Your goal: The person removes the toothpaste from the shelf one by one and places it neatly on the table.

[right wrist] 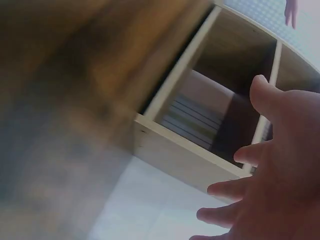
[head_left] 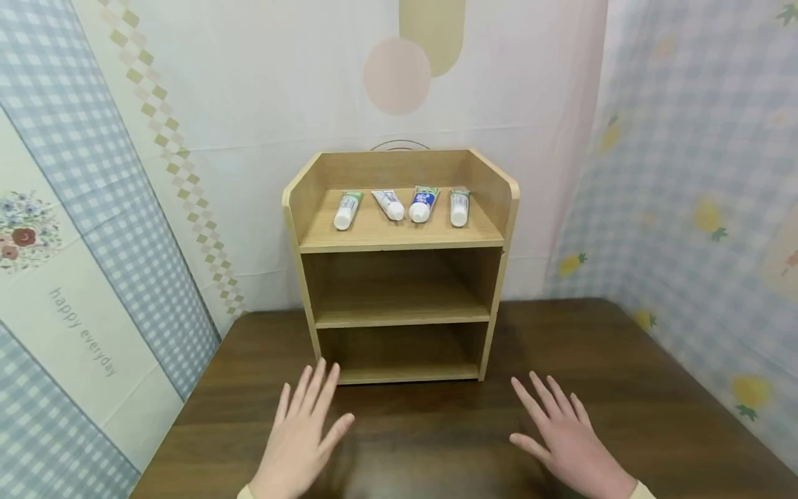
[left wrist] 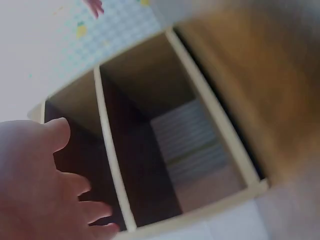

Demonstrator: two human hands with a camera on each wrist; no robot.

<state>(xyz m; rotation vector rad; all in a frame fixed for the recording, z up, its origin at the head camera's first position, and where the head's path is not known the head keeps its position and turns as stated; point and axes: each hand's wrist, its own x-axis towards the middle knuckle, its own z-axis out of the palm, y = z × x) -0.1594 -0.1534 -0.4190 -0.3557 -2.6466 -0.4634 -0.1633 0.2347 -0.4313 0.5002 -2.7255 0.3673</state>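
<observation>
My left hand (head_left: 299,436) hovers over the table, its fingers straight and spread, near the lower left corner of a small wooden shelf (head_left: 402,322). Off the shelf's lower right, my right hand (head_left: 564,440) is also spread and holds nothing. Several white-capped tubes lie in a row on the shelf's top board: a green and white tube (head_left: 348,210) at the left, a slim white tube (head_left: 389,204), a blue and white tube (head_left: 423,204), and a white and grey tube (head_left: 459,207) at the right. In both wrist views the fingers (left wrist: 100,210) point toward the shelf front.
The shelf stands at the back of a dark brown table (head_left: 411,443), with raised sides and a back rim round its top. Two open compartments sit below. Patterned cloth (head_left: 673,229) hangs behind and on both sides of the table.
</observation>
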